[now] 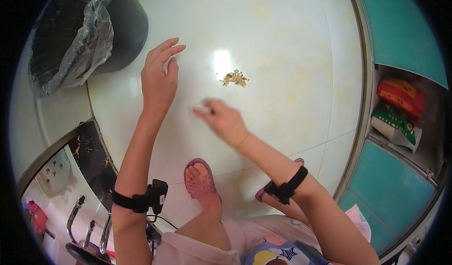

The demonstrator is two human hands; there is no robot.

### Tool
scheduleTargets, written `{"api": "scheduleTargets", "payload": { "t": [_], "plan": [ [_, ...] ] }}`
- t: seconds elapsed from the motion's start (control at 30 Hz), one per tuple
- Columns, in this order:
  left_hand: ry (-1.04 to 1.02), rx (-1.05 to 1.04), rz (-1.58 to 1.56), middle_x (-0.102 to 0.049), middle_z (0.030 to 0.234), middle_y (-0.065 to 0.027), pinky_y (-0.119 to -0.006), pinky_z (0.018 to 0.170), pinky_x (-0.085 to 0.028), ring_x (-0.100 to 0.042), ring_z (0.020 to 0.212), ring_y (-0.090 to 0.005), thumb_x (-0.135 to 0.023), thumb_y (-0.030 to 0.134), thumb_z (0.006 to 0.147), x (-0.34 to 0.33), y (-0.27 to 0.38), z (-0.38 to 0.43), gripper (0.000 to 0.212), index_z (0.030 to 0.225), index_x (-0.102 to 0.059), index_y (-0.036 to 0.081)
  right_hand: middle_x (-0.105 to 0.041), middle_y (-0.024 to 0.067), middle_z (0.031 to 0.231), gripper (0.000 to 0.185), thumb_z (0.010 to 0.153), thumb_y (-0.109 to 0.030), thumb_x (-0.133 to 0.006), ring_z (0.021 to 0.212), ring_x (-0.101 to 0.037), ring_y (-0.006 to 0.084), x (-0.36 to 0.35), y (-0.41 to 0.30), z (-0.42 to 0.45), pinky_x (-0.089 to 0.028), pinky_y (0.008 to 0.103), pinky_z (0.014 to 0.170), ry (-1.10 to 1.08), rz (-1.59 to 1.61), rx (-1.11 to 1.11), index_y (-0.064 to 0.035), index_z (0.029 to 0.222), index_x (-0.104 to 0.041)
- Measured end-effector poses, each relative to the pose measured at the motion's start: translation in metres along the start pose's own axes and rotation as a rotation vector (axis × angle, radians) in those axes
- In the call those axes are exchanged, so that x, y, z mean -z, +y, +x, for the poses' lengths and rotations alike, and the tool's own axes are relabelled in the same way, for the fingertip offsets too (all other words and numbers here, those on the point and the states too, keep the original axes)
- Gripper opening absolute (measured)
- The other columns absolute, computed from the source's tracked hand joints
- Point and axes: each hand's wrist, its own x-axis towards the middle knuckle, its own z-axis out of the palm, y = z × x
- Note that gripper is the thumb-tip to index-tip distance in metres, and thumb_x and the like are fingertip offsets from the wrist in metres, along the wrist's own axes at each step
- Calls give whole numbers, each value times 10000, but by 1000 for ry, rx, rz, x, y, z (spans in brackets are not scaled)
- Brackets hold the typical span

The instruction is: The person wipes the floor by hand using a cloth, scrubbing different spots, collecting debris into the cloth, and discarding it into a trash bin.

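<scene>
A small pile of yellowish crumbs and dark bits (235, 78) lies on the glossy cream tile floor (282, 53). My left hand (160, 65) reaches out to the left of the pile, fingers apart and nothing held, close to a dark bin (132, 28). Crumpled clear plastic liner (90, 35) hangs over the bin's rim. Below and left of the pile, apart from it, is my right hand (226, 120). Its curled fingers are blurred by motion; a greyish smear shows at their tips, and I cannot tell whether they hold anything.
On the right stand teal cabinets (395, 28); an opening holds a red packet (400, 95) and a green and white bag (395, 125). My slippered foot (199, 180) rests on the tiles. At lower left are chrome tubular fittings (74, 219) and a black marbled edge (91, 155).
</scene>
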Motion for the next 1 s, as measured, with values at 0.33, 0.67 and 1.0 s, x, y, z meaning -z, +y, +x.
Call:
{"api": "scheduleTargets", "payload": {
  "t": [0.33,0.67,1.0],
  "plan": [
    [-40,-117,72,-612,1159,-71,-330,890,-451,-555,1081,-234,-490,-35,798,-25,-11,-3,323,1046,-654,92,-571,37,984,424,738,-7,-620,747,-580,187,89,35,-43,-498,277,592,-51,63,-115,-224,1101,-640],
    [-236,-95,97,-568,1265,23,-284,955,-413,-541,1129,-148,-447,92,917,-41,5,8,310,1132,-654,175,-507,17,1038,278,756,-181,-585,938,-535,155,99,4,-246,-496,292,720,-628,166,369,-152,1028,-633],
    [-172,-107,101,-593,1224,4,-262,910,-423,-562,1074,-152,-457,25,850,-27,11,1,320,1076,-662,122,-559,24,1096,289,773,-115,-582,987,-578,172,53,61,-83,-519,268,646,-312,3,397,-177,1048,-641]
  ]
}}
